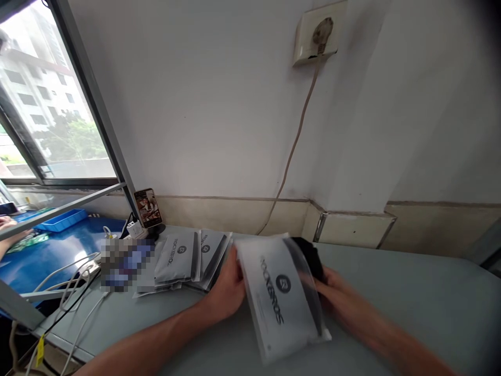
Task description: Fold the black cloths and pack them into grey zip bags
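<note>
A frosted plastic zip bag printed "ROCKBROS" is held up, tilted, over the grey table. My left hand grips its left edge, fingers partly hidden behind it. At the bag's right side my right hand is closed on a black, soft-looking item. Part of that item is hidden behind the bag, and I cannot tell how far it is inside. Several similar bags, flat and filled, lie in two overlapping stacks; the nearer-left printed bag is left of my left hand.
A phone stands against the wall at the back left, near a white charger and tangled cables. A metal frame separates a blue table with a blue tray and another person's hand. A cord hangs from a wall socket.
</note>
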Motion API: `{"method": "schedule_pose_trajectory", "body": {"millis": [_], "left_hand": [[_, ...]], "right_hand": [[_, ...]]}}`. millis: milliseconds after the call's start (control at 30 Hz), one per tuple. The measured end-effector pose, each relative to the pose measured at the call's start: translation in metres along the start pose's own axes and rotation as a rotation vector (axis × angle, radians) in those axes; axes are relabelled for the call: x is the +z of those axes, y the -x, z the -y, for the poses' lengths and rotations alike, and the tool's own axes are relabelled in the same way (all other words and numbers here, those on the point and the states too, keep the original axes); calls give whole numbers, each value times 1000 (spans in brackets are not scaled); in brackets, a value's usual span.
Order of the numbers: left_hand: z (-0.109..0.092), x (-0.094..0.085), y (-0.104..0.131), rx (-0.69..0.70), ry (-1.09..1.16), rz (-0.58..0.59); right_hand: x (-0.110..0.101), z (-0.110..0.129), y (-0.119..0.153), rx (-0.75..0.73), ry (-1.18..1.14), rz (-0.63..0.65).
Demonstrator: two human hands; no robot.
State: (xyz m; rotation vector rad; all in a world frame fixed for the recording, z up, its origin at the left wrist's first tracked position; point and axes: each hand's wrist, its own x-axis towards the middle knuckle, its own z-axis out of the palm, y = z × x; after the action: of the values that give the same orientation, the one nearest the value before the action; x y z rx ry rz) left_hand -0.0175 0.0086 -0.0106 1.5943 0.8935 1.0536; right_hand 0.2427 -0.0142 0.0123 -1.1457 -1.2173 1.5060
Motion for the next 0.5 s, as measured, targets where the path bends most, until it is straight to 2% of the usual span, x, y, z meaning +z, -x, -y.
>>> {"method": "schedule_pose_trajectory", "body": {"millis": [67,133,233,333,400,500], "left_hand": [[-3,-1,2,-27,91,19],[-10,-1,4,-72,179,25],[-19,2,5,-68,263,94],[-20,9,3,-44,276,136],[-16,12,2,-40,259,91],[-11,10,0,-22,186,-43]], "right_hand": [[7,1,4,-10,77,110],[8,0,5,-30,110,121],[5,-1,4,-58,66,-1],[4,-3,0,-66,36,-120],[1,-7,-4,-105,65,-175],[-10,-16,-8,-217,178,-400]]}}
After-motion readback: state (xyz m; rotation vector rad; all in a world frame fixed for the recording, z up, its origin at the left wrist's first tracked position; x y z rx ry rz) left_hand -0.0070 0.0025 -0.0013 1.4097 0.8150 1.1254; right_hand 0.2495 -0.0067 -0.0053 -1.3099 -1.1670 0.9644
